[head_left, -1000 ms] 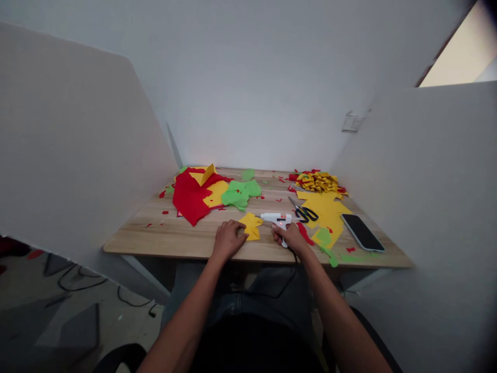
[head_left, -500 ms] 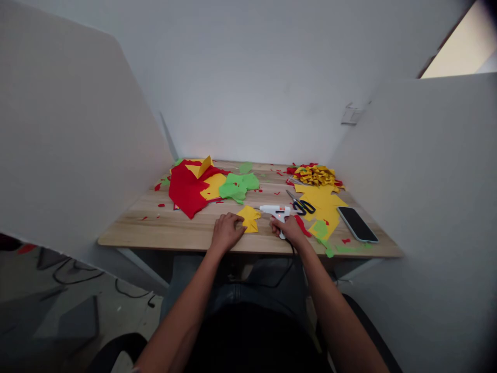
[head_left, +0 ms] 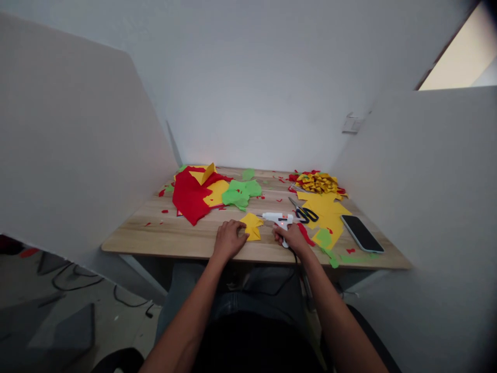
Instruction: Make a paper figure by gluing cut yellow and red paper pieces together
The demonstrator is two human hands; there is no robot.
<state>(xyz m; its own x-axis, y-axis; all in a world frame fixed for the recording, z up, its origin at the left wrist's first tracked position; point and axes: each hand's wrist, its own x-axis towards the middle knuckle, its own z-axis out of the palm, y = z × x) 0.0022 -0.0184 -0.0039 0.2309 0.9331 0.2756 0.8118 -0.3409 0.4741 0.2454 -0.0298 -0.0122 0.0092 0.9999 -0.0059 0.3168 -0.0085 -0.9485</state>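
The left forearm [head_left: 190, 313] and the right forearm [head_left: 332, 305] are bare, and both reach forward, leaning toward each other. The left hand [head_left: 228, 239] has its back upward, the fingers bent and the thumb pointing inward. The right hand [head_left: 292, 237] is curled into a grip, well apart from the left.

Head camera, single view: worn on the person's head, facing forward and down; wide field, fairly near, taking in the whole surface [head_left: 155, 238], wall [head_left: 248, 93] beyond, forearms [head_left: 202, 305] entering from below.
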